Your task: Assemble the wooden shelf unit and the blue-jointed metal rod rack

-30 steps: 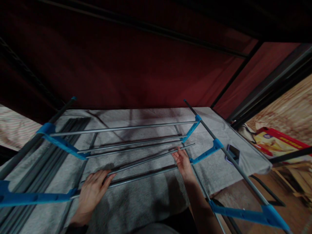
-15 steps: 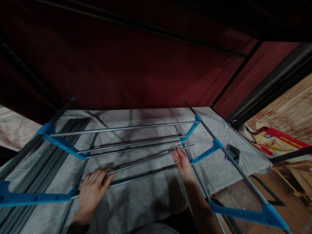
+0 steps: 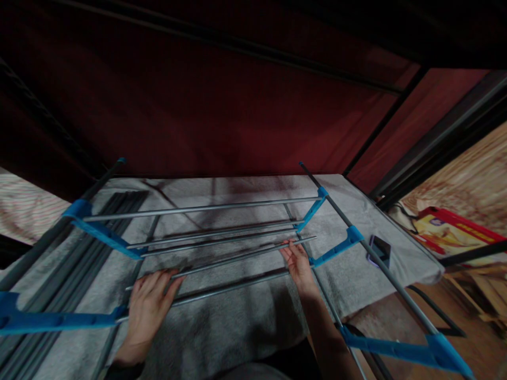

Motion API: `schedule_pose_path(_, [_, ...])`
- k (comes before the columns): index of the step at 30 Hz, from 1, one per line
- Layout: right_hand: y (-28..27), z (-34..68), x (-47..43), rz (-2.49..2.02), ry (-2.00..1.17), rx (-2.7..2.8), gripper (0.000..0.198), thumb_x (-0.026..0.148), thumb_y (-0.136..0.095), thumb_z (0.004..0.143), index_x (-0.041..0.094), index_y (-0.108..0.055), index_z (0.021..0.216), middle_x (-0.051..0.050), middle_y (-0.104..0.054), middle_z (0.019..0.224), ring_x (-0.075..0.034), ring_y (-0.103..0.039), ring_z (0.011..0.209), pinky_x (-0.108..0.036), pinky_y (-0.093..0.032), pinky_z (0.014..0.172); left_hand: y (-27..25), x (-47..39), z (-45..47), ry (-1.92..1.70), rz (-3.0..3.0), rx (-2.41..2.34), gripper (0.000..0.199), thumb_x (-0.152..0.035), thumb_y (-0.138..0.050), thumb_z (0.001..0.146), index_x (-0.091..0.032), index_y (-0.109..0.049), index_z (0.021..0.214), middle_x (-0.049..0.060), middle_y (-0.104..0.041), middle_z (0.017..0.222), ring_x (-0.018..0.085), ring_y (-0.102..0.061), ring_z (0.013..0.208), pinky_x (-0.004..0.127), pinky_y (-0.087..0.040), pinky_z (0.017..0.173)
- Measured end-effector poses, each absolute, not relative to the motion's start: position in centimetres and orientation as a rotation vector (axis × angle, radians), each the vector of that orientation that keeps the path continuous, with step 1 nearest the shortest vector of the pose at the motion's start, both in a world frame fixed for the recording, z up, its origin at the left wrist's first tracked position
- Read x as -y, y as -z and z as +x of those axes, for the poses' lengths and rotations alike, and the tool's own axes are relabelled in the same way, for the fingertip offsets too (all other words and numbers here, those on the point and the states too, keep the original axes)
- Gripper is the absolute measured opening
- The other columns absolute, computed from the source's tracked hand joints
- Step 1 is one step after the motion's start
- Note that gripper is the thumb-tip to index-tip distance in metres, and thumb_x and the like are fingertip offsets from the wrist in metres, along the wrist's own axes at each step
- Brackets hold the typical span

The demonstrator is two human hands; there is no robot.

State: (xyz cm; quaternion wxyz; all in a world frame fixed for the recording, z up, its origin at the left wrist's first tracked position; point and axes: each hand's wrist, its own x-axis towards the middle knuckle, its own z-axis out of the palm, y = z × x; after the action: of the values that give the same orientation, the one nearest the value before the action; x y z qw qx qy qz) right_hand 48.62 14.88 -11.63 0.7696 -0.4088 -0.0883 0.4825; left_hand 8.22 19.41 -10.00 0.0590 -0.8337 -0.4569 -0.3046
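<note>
A loose grey metal tube [image 3: 237, 257] runs at a slant between my two hands. My left hand [image 3: 152, 301] is closed over it towards its left end, and the tip shows just past the hand. With fingers and thumb, my right hand [image 3: 297, 259] pinches the tube a little short of its right end. Around my hands stands a rack frame of grey tubes with blue plastic brackets [image 3: 336, 247]. A fixed crossbar [image 3: 233, 286] passes just below the held tube, and several more crossbars [image 3: 222, 241] lie beyond it.
Several dark grey tubes [image 3: 75, 264] lie bundled on the left of the grey cloth [image 3: 253, 184]. A phone [image 3: 379, 250] rests to the right of the frame. Further right are a red and yellow box [image 3: 455, 232] and a wooden stool [image 3: 481, 295]. Dark red fabric [image 3: 229, 116] hangs behind.
My left hand has shifted slightly left along the tube, and the tube's left tip now shows past it. The right hand has barely moved, and the tube's right end sits a touch lower.
</note>
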Motion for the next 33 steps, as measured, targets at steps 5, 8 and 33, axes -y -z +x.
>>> schedule_pose_path(5, [11.8, 48.7, -14.8, -0.876, -1.010, 0.142, 0.021, 0.024, -0.084, 0.070, 0.023, -0.065, 0.079, 0.003, -0.072, 0.086, -0.014, -0.070, 0.084, -0.033, -0.058, 0.087, 8.9, -19.4, 8.6, 0.865, -2.573, 1.271, 0.030, -0.039, -0.039, 0.098, -0.026, -0.066, 0.101, 0.006, -0.071, 0.098, 0.026, -0.061, 0.093, 0.042, -0.041, 0.085])
schedule_pose_path(8, [11.9, 48.7, -14.8, -0.864, -1.018, 0.150, 0.019, 0.025, -0.083, 0.072, 0.023, -0.065, 0.077, 0.004, -0.072, 0.085, -0.014, -0.070, 0.083, -0.032, -0.057, 0.087, 9.0, -19.4, 8.6, 0.864, -2.574, 1.250, 0.031, -0.039, -0.038, 0.099, -0.025, -0.066, 0.100, 0.006, -0.071, 0.096, 0.026, -0.061, 0.090, 0.041, -0.041, 0.082])
schedule_pose_path(33, [12.4, 49.0, -15.1, -0.860, -1.020, 0.208, 0.021, 0.022, -0.083, 0.070, 0.023, -0.071, 0.088, 0.001, -0.074, 0.095, -0.015, -0.070, 0.090, -0.031, -0.059, 0.086, 11.5, -19.7, 8.1, 0.926, -2.556, 1.300, 0.029, -0.040, -0.048, 0.097, -0.019, -0.065, 0.108, 0.007, -0.069, 0.090, 0.025, -0.062, 0.084, 0.038, -0.041, 0.080])
